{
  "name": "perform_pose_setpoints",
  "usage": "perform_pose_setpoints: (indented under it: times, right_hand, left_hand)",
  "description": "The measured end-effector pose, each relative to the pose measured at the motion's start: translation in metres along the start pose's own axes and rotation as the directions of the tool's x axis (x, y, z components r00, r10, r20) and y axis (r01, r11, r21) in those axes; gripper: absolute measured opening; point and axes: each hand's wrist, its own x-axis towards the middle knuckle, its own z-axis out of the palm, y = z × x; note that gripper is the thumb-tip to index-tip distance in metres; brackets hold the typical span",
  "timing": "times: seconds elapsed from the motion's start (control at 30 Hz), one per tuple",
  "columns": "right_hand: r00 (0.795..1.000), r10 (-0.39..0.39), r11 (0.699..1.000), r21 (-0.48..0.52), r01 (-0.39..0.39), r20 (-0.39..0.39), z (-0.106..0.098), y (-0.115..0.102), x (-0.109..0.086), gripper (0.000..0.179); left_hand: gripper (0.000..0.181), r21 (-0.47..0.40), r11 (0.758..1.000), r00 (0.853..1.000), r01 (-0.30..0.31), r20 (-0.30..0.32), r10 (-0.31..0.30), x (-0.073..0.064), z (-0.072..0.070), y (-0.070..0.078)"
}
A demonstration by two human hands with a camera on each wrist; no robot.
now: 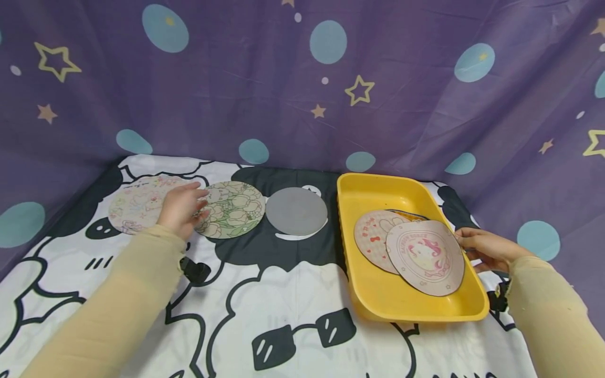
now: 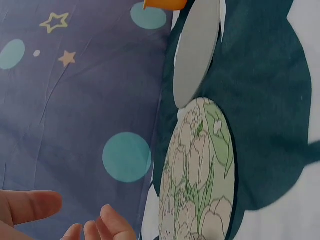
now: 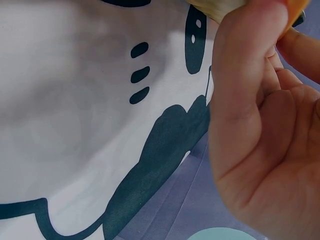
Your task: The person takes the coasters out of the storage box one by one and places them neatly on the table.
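Note:
My left hand (image 1: 181,207) hovers between two round mats, its thumb and fingers apart with nothing between them. To its left lies a pale mat with pastel drawings (image 1: 137,205), partly hidden by the hand. On its right is a green tulip-patterned mat (image 1: 233,210), followed by a plain grey round mat (image 1: 296,211). My right hand (image 1: 491,249) grips the right rim of a yellow tray (image 1: 373,304), thumb on top and fingers outside. Inside the tray, a pink-and-white mat with a character print (image 1: 427,257) overlaps a pink checked mat (image 1: 371,239); another edge shows beneath.
A black-and-white cartoon cloth (image 1: 293,294) covers the table. Behind it hangs a purple curtain (image 1: 264,89) with stars and blue dots. The tray's left wall stands close beside the grey mat.

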Motion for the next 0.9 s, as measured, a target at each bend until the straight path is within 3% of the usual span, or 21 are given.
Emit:
perform_pose_setpoints:
  times: [0.13,0.37,0.9]
  right_hand:
    - [1.000,0.007,1.000,0.010,-0.007,0.002,-0.001,-0.001,0.000,0.011]
    - [1.000,0.001,1.000,0.010,-0.001,0.002,-0.001,0.000,0.001,0.012]
    - [1.000,-0.003,1.000,0.011,0.003,0.006,-0.002,0.002,0.002,0.012]
  left_hand:
    - [0.059,0.031,1.000,0.999,-0.007,0.042,0.006,-0.004,0.005,0.000]
    - [0.060,0.002,1.000,0.993,-0.015,0.114,0.015,-0.009,0.012,0.000]
    - [0.056,0.027,0.998,0.986,-0.058,0.160,0.053,-0.016,0.030,-0.005]
